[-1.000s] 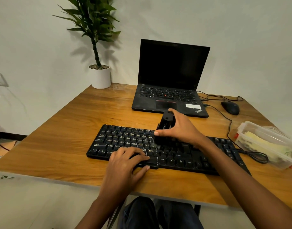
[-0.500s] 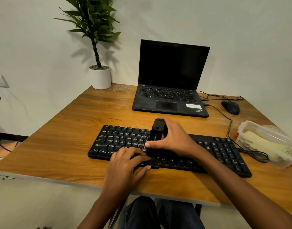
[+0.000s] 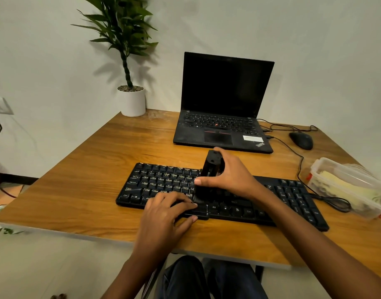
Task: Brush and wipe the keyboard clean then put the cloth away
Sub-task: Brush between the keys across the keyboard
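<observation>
Desk (image 3: 94,182): wood, my keyboard (image 3: 163,182) lies near its front edge.
Right hand (image 3: 234,178): fingers curl round the black brush (image 3: 211,169) on the middle keys.
Left hand (image 3: 163,216): fingers spread, pressing the keyboard's front.
Cloth (image 3: 344,188): maybe the yellow thing in the box (image 3: 327,164), far right.
Worry: a hard push may pop a key.
Room: open wood left; laptop (image 3: 221,126) close behind, cable (image 3: 300,167) right.

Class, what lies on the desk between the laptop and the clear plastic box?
In the head view, a black mouse and a black cable lie between the laptop and the plastic box.
</observation>
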{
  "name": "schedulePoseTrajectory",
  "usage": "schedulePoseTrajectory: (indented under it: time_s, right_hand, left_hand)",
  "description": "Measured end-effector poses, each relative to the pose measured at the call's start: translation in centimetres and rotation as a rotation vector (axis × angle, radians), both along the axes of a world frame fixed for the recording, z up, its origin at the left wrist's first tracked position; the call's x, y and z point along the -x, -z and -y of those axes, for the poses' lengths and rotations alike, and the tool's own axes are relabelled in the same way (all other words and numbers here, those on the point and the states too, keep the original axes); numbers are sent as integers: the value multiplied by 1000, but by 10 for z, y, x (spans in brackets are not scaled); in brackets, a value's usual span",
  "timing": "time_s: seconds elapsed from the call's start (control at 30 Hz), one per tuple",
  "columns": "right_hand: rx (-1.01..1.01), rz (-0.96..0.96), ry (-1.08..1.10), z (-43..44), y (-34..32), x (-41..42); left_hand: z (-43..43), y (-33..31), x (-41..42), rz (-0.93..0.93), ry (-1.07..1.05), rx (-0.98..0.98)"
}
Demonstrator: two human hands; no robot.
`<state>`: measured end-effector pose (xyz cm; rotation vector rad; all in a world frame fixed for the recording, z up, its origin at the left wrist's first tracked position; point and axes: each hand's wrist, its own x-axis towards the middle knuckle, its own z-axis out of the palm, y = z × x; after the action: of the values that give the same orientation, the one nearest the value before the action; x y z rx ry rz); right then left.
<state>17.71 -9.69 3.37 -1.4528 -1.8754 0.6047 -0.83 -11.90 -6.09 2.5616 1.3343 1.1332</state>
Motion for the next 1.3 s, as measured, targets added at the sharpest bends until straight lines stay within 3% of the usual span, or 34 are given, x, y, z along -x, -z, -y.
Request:
schedulePoseTrajectory:
  time_s: [0.27, 0.4, 0.6, 0.8, 1.0, 1.13, 1.3]
  right_hand:
    - [-126, -5, 83, -9, 4, -4]
    - [-4, -53, -4, -6, 12, -6]
    - [-118, -10, 196, -22, 8, -17]
    - [98, -64, -72, -12, 10, -12]
    - [-92, -31, 149, -48, 4, -25]
    - [28, -321, 140, -42, -6, -26]
    - [275, -151, -111, -30, -5, -32]
  left_hand:
    - [-1, 0, 1, -2, 5, 11]
    - [-2, 1, 0, -16, -5, -11]
    - [0, 0, 1, -9, 9, 11]
    - [0, 0, 1, -6, 1, 8]
    - [0, -1, 1, 30, 18, 26]
    - [0, -1, 1, 28, 11, 17]
    - [-1, 0, 1, 16, 5, 24]
